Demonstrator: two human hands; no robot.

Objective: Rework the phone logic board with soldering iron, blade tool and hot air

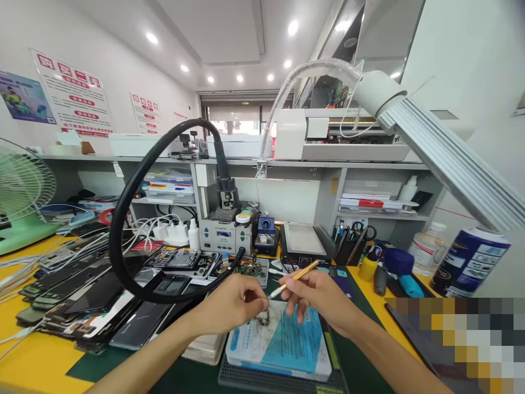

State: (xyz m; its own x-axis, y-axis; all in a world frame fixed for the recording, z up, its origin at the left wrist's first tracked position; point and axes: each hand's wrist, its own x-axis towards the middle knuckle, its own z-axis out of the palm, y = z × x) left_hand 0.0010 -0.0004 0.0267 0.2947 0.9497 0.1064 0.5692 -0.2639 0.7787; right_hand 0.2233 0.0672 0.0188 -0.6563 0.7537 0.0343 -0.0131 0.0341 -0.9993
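Over the blue-and-white mat (287, 342) on the worktop (33, 355), the left hand (232, 303) has its grip pinched on a small circuit part (262, 317), holding it just above the mat's near-left corner. The right hand (318, 295) pinches a yellow-handled tool (293, 278) like a pen, its tip meeting the part. To my eye this is fine work: keep the wrists resting by the mat, press lightly, and steer clear of the black hose (123, 219) looping to the mat's left.

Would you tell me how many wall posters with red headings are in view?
3, all on the left wall: a large one nearest, a smaller one further along, a partly visible one beyond. Others may be hidden.
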